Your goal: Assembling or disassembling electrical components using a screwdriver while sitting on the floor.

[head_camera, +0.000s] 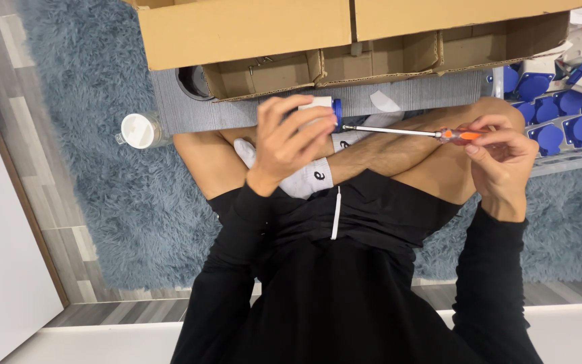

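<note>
At the far left is bare grey floor, then a fluffy blue rug (102,195) with lots of open room. A clear jar with a white lid (140,130) lies on the rug — what is inside cannot be seen. The left hand (287,145) has its fingers wrapped around a small white and blue part (325,108), held over the crossed legs. A big cardboard box (345,40) sits close above the hands and blocks that side; a few tiny bits lie in it. The right hand (503,158) pinches the orange handle of a screwdriver (412,132) — its tip touches the part. At the far right, a tray (574,158) holds blue and white sockets (577,128).
</note>
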